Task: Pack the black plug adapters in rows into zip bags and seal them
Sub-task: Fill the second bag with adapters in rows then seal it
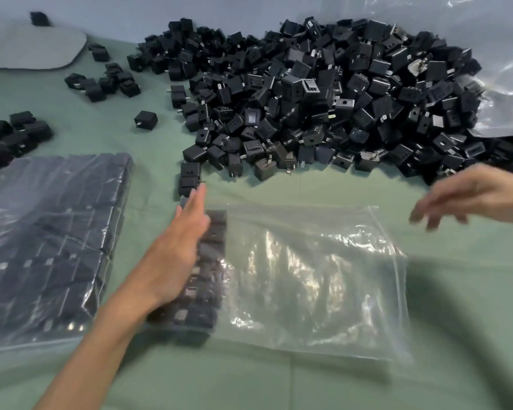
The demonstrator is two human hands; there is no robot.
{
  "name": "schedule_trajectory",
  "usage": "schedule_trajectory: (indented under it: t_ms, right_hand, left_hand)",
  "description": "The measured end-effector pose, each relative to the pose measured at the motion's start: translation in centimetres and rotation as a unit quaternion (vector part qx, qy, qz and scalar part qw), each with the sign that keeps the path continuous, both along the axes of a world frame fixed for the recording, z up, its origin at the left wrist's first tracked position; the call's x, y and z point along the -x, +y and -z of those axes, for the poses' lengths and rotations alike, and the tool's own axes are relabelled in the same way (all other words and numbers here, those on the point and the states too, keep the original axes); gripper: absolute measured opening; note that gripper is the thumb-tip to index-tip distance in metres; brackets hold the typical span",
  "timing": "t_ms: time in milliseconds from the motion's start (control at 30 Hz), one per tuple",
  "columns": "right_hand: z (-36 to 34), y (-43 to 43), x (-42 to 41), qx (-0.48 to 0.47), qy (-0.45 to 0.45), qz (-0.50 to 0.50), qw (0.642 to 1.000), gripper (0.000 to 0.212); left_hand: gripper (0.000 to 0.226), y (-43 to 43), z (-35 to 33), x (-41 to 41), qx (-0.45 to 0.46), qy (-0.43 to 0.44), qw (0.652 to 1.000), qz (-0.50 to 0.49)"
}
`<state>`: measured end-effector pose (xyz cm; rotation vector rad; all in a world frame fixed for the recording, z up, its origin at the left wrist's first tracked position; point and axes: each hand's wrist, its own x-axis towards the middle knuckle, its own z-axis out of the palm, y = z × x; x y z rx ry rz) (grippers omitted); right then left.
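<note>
Your left hand (176, 257) lay nearest you, fingers straight and together, flat along the row of adapters (206, 294) at the left end of the zip bag (314, 279). It pressed rather than gripped. Your right hand (468, 196) hovered over the bag's far right corner, fingers loose and spread. It was blurred, with nothing in it as far as I could tell.

Largest on the green cloth (279, 386) was the heap of black plug adapters (323, 99), far and right of centre, spilling off a clear plastic sheet (501, 84). Each looked like a small hard block with smooth sides and metal prongs. One alone should be light and rigid, and likely to slide on its neighbours, so you would best pinch it across two flat faces, clear of the prongs.

Next in size, the packed bag (51, 241) lay to the left, filled in rows. I'd judge it heavy and floppy, better supported from beneath than lifted by a corner.

The zip bag under your hands was mostly empty, thin, limp and crinkled, and glossy enough to slip. Its stiffer closure strip seemed to run down the right edge, and that was the place to hold it open. Prongs could snag or pierce the film, so feed them in flat.

The single row inside had nothing bracing its right side and would probably topple unless steadied with a flat palm. Just beyond your left fingertips stood a short line of adapters (190, 179), and farther off sat one lone adapter (145, 118).
</note>
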<state>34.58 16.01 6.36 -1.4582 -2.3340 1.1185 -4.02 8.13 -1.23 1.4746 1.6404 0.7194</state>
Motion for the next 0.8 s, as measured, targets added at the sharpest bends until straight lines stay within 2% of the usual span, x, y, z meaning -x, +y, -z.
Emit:
schedule_trajectory:
  t_ms: [33, 67, 100, 133, 200, 233, 300, 400, 533, 700, 800]
  right_hand:
    - [0.0, 1.3, 0.2, -0.033, 0.028, 0.078, 0.996, 0.037]
    - [1.1, 3.1, 0.3, -0.114, 0.043, 0.152, 0.981, 0.031]
    - [2.3, 4.4, 1.4, -0.182, 0.008, 0.186, 0.966, 0.027]
    - [3.8, 5.6, 3.1, -0.23, -0.073, 0.16, 0.957, 0.032]
    - [6.2, 7.0, 5.8, -0.239, -0.199, 0.08, 0.947, 0.049]
    - [7.0, 7.5, 6.5, -0.245, -0.228, 0.071, 0.94, 0.053]
    - [7.5, 8.7, 6.7, -0.278, -0.231, 0.114, 0.925, 0.051]
    - [7.7, 9.8, 6.9, -0.303, -0.24, 0.154, 0.909, 0.042]
    - [8.4, 9.1, 6.1, -0.305, -0.283, 0.198, 0.887, 0.047]
    - [10.0, 6.3, 3.5, -0.386, -0.254, 0.145, 0.875, 0.008]
    - [10.1, 5.5, 2.0, -0.372, -0.197, 0.179, 0.889, 0.017]
  left_hand:
    - [0.045, -0.4, -0.7, 0.7, -0.012, -0.122, 0.992, -0.039]
    - [0.045, -0.8, -1.2, 1.5, -0.054, -0.186, 0.978, -0.071]
    - [0.05, -1.2, -1.6, 2.4, -0.097, -0.213, 0.966, -0.105]
    - [0.054, -1.3, -1.6, 3.3, -0.133, -0.233, 0.954, -0.134]
    - [0.053, -1.2, -1.3, 4.6, -0.183, -0.248, 0.935, -0.174]
    - [0.052, -1.1, -1.0, 5.0, -0.194, -0.249, 0.93, -0.187]
    - [0.053, -0.9, -0.8, 5.1, -0.202, -0.241, 0.93, -0.191]
    - [0.055, -1.0, -0.5, 4.7, -0.215, -0.211, 0.94, -0.162]
    - [0.056, -1.0, -0.3, 4.2, -0.223, -0.165, 0.951, -0.137]
    - [0.047, -1.3, -0.4, 3.8, -0.2, -0.103, 0.967, -0.118]
    - [0.047, -1.5, -0.6, 3.4, -0.194, -0.075, 0.972, -0.106]
